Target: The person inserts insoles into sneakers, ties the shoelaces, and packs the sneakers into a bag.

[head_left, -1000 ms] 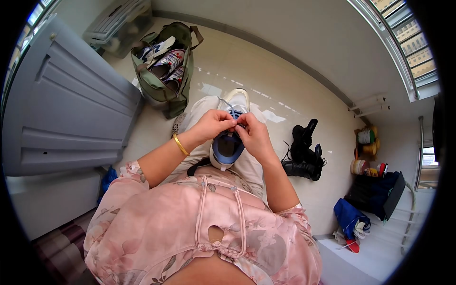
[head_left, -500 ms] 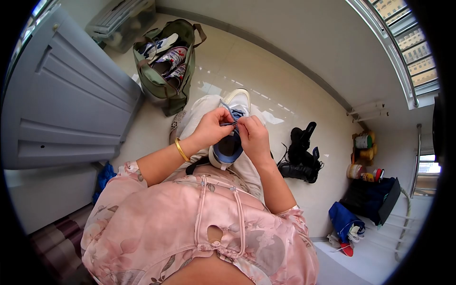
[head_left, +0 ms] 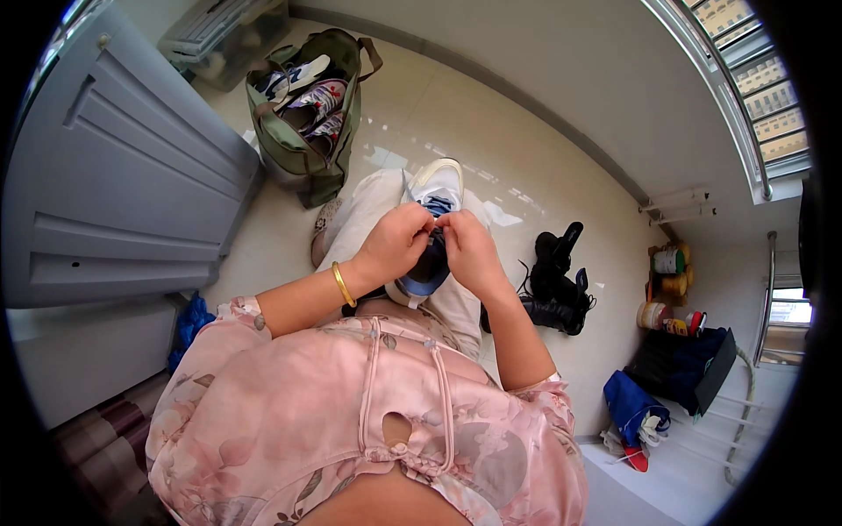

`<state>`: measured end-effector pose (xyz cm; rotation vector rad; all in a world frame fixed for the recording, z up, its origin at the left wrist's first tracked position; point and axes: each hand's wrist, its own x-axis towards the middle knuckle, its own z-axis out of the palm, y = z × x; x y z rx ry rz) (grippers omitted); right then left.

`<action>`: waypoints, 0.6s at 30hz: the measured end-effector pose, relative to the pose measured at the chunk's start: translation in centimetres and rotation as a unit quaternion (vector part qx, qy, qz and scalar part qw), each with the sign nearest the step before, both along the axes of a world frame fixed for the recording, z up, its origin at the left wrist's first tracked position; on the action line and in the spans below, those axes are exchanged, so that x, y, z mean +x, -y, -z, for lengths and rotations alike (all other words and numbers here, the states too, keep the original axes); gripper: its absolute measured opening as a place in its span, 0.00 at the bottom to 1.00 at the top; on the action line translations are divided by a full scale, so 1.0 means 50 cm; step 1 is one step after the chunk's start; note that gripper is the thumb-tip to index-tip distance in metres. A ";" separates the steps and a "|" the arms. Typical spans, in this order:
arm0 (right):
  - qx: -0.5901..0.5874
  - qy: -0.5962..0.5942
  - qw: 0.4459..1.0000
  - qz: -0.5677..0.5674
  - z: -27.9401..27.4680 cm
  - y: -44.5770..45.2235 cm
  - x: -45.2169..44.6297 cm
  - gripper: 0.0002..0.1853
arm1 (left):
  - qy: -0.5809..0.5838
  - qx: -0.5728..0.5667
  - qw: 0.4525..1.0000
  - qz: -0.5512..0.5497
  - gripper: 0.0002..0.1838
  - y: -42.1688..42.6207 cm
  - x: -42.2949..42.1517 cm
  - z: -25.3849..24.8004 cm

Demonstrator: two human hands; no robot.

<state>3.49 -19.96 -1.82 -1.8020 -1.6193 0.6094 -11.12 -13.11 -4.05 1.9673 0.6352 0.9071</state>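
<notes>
A white and blue sneaker [head_left: 439, 181] rests on my lap, its toe pointing away from me and its dark opening toward my body. Over its tongue, my left hand [head_left: 396, 240] and my right hand [head_left: 469, 248] meet with fingertips nearly touching. Both are closed in a pinch on the blue shoelace [head_left: 436, 207], part of which shows threaded across the shoe just beyond my fingers. The exact bit of lace between the fingertips is mostly hidden. A gold bangle circles my left wrist.
A green bag [head_left: 294, 149] holding several shoes stands on the floor ahead left, near a grey plastic cabinet [head_left: 132, 175]. Black boots [head_left: 554, 307] lie to the right. Beyond them are a blue bag [head_left: 633, 408] and several spools [head_left: 671, 261]. A clear bin [head_left: 232, 39] sits at the back.
My hands have drawn slightly closer together over the laces, and my left hand has turned so its knuckles cover more of the lace. The shoe has shifted very little.
</notes>
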 end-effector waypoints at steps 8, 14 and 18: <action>-0.280 -0.464 0.840 -0.008 0.007 -0.025 0.056 0.05 | 0.028 0.038 0.999 0.014 0.05 0.001 0.002 0.004; -0.294 -0.533 0.793 0.004 0.018 -0.023 0.074 0.05 | 0.028 0.097 0.995 0.001 0.07 0.010 0.005 -0.012; -0.272 -0.523 0.808 0.014 0.017 -0.015 0.066 0.05 | -0.015 0.126 0.992 -0.010 0.07 0.015 0.003 -0.010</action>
